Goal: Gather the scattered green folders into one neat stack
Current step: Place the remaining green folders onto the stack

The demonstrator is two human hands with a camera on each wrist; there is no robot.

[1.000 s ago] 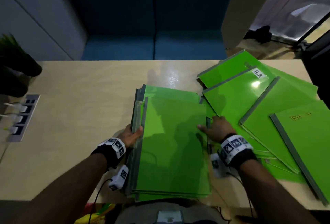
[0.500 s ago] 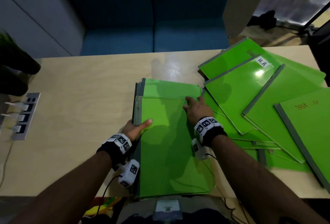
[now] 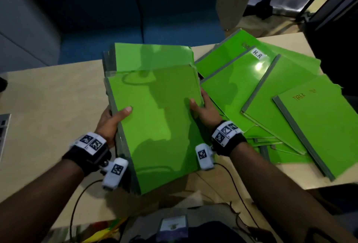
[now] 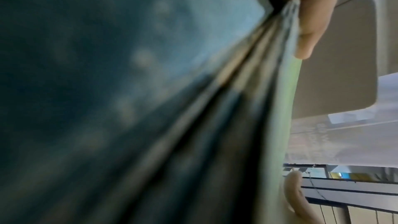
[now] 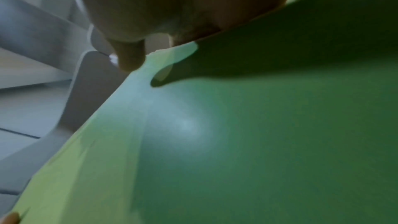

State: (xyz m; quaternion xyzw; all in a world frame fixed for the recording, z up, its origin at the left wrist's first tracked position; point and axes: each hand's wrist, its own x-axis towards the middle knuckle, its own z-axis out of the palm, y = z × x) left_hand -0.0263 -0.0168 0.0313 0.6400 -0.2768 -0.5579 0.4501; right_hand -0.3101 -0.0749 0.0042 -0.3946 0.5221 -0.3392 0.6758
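Note:
A stack of green folders (image 3: 157, 118) with grey spines is lifted off the table and tilted toward me. My left hand (image 3: 111, 119) grips its left, spine edge, thumb on the top cover. My right hand (image 3: 204, 110) grips the right edge, thumb on top and fingers underneath. In the left wrist view the stack's edges (image 4: 258, 108) run past my thumb (image 4: 310, 28). The right wrist view shows a green cover (image 5: 237, 142) under my hand. Several more green folders (image 3: 271, 97) lie fanned out on the table at the right, one labelled H.R (image 3: 257, 55).
The light wooden table (image 3: 52, 107) extends to the left of the stack. A power strip (image 3: 3, 126) sits at its left edge. Blue seating (image 3: 135, 35) lies beyond the far edge. Cables (image 3: 232, 184) trail from both wrists near the front edge.
The stack lay flat on the table before. Both hands have taken hold of its side edges and raised it, tilting it toward me.

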